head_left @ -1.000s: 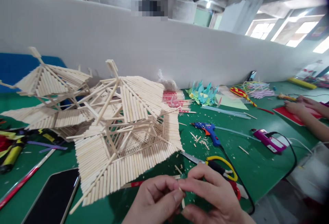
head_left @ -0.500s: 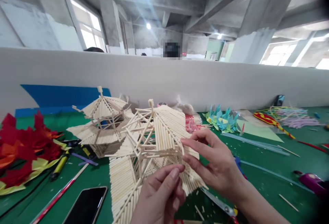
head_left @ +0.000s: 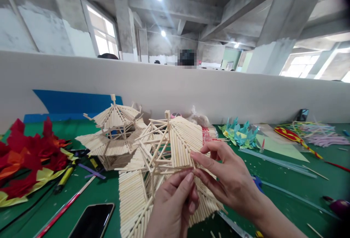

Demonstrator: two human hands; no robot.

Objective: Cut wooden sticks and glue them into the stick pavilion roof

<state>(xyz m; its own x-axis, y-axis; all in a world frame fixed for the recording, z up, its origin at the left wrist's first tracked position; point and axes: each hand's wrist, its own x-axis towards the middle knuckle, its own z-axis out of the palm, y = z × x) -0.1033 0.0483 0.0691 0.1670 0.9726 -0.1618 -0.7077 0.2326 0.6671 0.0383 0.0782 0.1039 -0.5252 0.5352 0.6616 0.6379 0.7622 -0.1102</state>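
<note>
- The stick pavilion (head_left: 180, 147) stands on the green table (head_left: 72, 209) straight in front of me, partly behind my hands, built of thin, pale, bare wooden sticks.
- A short, blocky finial (head_left: 167, 114) tops its peak.
- To the right of the peak the upper roof is covered: slim sticks lie side by side, fanning downward with a slanting ridge between panels. To the left it's only open rafters, and I can see through.
- Below that comes a cage of posts and rails, then a broad lower skirt (head_left: 130, 194) of close-set sticks, sloping outward, its edge slightly uneven.
- My left hand (head_left: 175, 201) is in front of the model, fingers curled, thumb and forefinger drawn together; I can't tell whether anything is pinched there.
- My right hand (head_left: 226, 176) reaches in from the side, thumb and forefinger tips slightly parted at the upper roof's lower corner; I can't make out whether they grip a stick.
- A second stick pavilion (head_left: 116, 116) stands behind, to the left, its roof looking more fully covered.
</note>
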